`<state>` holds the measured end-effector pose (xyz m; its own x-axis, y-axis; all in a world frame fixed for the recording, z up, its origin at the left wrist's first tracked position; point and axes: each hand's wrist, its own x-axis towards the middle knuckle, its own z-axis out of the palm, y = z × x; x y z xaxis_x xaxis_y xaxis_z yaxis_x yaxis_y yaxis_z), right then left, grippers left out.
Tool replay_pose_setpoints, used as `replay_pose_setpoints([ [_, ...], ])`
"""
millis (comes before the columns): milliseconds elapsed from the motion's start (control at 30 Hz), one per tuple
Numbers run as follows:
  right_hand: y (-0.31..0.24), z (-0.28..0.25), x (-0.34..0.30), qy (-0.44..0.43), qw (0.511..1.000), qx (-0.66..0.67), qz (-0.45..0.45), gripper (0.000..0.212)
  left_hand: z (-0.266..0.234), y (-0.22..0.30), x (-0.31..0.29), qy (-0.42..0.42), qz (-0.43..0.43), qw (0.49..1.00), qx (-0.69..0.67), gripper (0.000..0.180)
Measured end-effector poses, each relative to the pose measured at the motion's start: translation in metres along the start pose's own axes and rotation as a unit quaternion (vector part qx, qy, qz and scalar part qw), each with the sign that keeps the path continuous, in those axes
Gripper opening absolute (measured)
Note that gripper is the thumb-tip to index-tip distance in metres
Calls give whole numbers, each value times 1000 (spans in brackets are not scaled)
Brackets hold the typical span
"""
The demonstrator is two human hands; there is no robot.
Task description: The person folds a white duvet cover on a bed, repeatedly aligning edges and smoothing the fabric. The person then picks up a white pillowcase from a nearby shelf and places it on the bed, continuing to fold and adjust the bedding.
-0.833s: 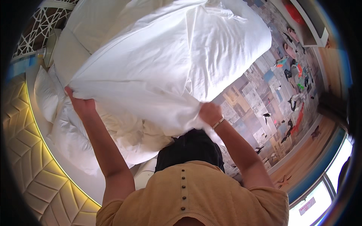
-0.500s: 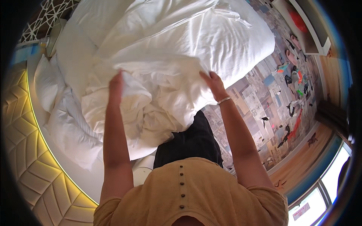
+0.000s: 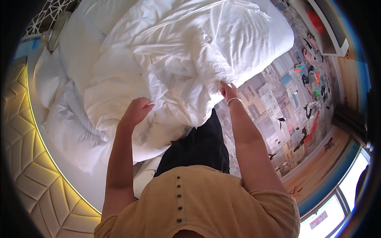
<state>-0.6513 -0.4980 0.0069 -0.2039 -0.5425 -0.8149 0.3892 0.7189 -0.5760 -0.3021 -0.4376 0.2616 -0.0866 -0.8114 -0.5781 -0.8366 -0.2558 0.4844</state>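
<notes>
White cover (image 3: 174, 75) heaped in front of the person, both hands at its near side.
From where I stand, it lies rumpled between the padded panel (image 3: 43, 170) and the patterned floor (image 3: 274, 103), its near folds beside the black trousers (image 3: 198, 144); the left hand (image 3: 137, 111) is curled, with a bit of white cloth seemingly pinched between thumb and finger; the right hand (image 3: 229, 92) touches the cloth at the floor side, fingers bent – whether they grip, I cannot tell; I'd judge the stuff soft and limp, light in any one fold but heavier gathered up, apt to slump and slide, hardly fragile – best held by its edge, hands well apart, rather than by the loose middle.
</notes>
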Motion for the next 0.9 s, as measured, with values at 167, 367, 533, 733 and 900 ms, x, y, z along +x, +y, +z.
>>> replay_pose_setpoints([
  [167,-3,24,-33,-33,999,6,27,19,33,43,-27,-112,151,973,-132,19],
  [367,-41,38,-84,-24,884,-360,-297,20,71,78,-35,11,249,964,-92,17],
  [533,-78,17,-97,139,677,-417,-590,30,58,45,-26,224,114,959,130,7],
  [733,-149,36,-174,-131,918,213,-309,28,-3,50,-27,258,128,953,-97,25],
  [900,-116,58,-225,-250,852,-71,-454,26,-16,84,-39,249,52,889,-381,39],
])
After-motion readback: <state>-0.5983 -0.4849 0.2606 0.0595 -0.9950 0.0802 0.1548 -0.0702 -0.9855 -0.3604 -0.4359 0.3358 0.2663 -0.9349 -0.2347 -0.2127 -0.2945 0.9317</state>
